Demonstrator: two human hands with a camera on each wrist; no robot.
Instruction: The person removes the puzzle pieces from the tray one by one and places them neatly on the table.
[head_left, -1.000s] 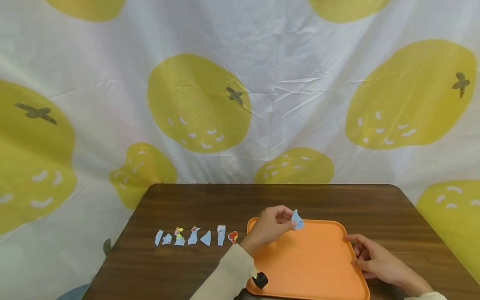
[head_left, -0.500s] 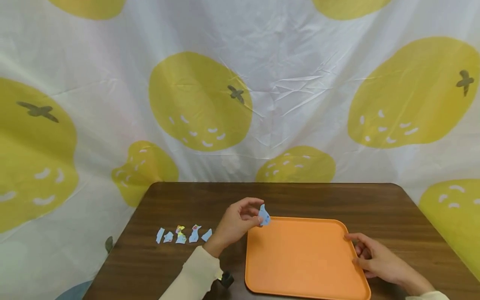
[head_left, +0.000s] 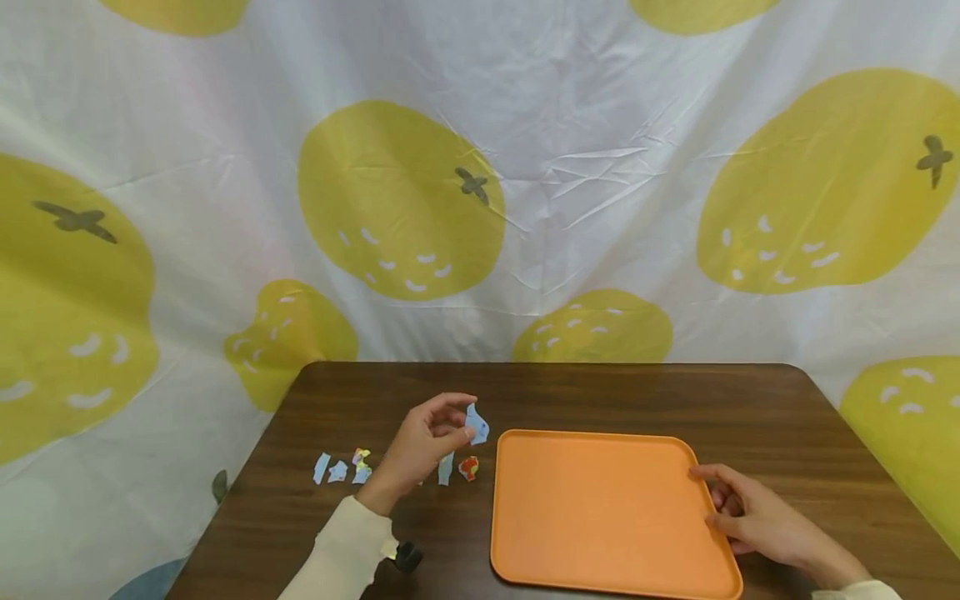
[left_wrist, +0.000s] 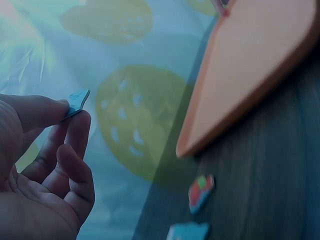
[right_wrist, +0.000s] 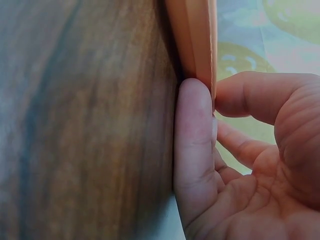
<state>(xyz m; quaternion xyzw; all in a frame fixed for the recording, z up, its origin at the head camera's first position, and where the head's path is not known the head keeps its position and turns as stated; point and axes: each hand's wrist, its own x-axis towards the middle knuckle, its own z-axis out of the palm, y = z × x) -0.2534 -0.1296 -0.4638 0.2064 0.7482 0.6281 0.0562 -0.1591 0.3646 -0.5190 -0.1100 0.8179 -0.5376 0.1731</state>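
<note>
My left hand [head_left: 423, 446] pinches a small light-blue puzzle piece [head_left: 476, 425] between thumb and forefinger, held above the table left of the orange tray. In the left wrist view the piece [left_wrist: 77, 103] is tilted, its thin edge showing, and the other fingers are loosely bent. Below the hand runs a row of pieces: a narrow blue strip [head_left: 321, 468], a small blue piece [head_left: 337, 472], a blue-and-yellow piece [head_left: 362, 465] and others partly hidden by the hand. My right hand [head_left: 765, 521] holds the right rim of the orange tray [head_left: 600, 508], fingertips against its edge.
A red piece with a blue border [head_left: 468, 468] lies just left of the tray, beside a tall pale-blue piece [head_left: 446, 468]. The dark wooden table [head_left: 600, 392] ends at the back before a curtain [head_left: 585, 200] with yellow fruit prints.
My left hand has moved left with the light-blue piece, from over the tray to over the row of pieces. My right hand has stayed at the tray's rim.
</note>
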